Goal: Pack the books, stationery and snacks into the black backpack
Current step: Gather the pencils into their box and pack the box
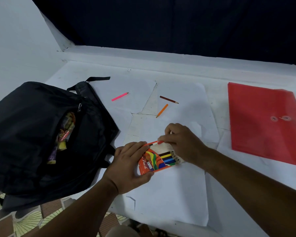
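Observation:
The black backpack [32, 139] lies open at the left, with snack wrappers [65, 134] showing in its pocket. My left hand [128, 166] grips an orange colour-pencil box [154, 161] that holds several pencils. My right hand [179, 144] pinches a red pencil [156, 142] at the box's top edge. Loose on the white paper beyond lie a pink pencil [120, 96], a brown pencil [168, 99] and an orange pencil [162, 111]. A red plastic folder [263, 124] lies flat at the right.
White paper sheets [169, 194] cover the floor under the work area. A dark curtain [161, 23] hangs along the far side. Patterned floor tiles [32, 218] show at the lower left, below the backpack.

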`<state>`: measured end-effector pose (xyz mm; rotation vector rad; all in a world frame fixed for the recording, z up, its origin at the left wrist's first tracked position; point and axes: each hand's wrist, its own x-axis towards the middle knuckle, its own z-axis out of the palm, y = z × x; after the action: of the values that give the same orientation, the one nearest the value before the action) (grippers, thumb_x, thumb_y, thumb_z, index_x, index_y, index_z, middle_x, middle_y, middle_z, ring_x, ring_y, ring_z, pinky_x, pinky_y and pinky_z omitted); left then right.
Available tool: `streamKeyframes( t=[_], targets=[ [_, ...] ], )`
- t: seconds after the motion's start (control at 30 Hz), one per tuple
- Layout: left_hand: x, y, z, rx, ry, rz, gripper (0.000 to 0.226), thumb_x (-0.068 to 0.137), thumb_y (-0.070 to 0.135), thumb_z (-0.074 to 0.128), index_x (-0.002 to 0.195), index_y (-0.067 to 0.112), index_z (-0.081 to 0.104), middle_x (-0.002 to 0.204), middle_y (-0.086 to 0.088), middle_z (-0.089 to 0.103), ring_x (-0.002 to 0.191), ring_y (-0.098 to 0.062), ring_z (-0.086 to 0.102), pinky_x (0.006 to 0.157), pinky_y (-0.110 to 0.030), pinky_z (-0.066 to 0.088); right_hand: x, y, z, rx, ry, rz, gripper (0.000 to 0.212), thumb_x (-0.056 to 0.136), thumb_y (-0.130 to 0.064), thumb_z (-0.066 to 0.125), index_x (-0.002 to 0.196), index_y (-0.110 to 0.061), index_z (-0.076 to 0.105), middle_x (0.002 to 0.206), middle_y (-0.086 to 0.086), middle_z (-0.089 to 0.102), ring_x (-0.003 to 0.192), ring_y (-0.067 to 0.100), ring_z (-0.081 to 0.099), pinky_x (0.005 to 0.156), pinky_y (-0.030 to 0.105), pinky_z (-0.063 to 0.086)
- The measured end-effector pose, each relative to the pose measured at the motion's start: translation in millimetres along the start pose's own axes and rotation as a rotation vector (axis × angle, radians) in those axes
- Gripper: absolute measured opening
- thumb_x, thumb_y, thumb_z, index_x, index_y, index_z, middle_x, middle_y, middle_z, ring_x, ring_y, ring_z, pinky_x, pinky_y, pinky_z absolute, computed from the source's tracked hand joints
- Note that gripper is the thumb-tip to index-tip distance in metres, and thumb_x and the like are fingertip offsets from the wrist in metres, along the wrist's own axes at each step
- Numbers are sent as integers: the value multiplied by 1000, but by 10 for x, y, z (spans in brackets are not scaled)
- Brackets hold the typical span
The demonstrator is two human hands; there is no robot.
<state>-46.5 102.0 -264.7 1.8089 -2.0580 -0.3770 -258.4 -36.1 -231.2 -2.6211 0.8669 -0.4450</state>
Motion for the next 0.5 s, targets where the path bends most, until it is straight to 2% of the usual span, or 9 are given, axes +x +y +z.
streamKeyframes(
  t=[0.1,0.17,0.3,0.4,0.5],
  targets=[
    [-2,-1,-2,-2,0,-1,81,82,76,53,148,31,41,152,16,41,138,-2,34,110,-22,15,-90,-48,43,-4,-117,14,36,90,-28,70,124,-18,69,125,5,62,109,16,57,89,28,56],
    [-4,0,-3,-6,4,-1,81,82,77,52,148,31,41,152,16,42,138,-2,34,110,-23,15,-119,-65,39,26,-142,23,38,91,-30,68,127,-16,67,128,5,64,111,16,59,93,26,52],
    [-2,11,-3,-14,12,-2,81,81,76,52,148,30,42,151,14,44,137,-4,37,111,-28,21,-189,-46,47,110,-66,58,34,93,-31,61,122,-18,71,116,8,70,97,14,60,88,28,53],
    [-14,3,5,-16,1,-4,81,82,77,50,148,31,40,152,15,42,138,-3,36,113,-30,23,-257,26,97,206,52,133,36,95,-32,50,122,-17,70,119,5,69,101,10,61,88,19,52],
    [-13,-2,11,-16,-5,-9,82,82,79,47,149,32,38,153,16,40,138,-3,34,112,-27,18,-331,129,168,234,172,180,27,97,-25,56,115,-12,71,121,4,68,106,6,57,91,14,48]
  ],
)
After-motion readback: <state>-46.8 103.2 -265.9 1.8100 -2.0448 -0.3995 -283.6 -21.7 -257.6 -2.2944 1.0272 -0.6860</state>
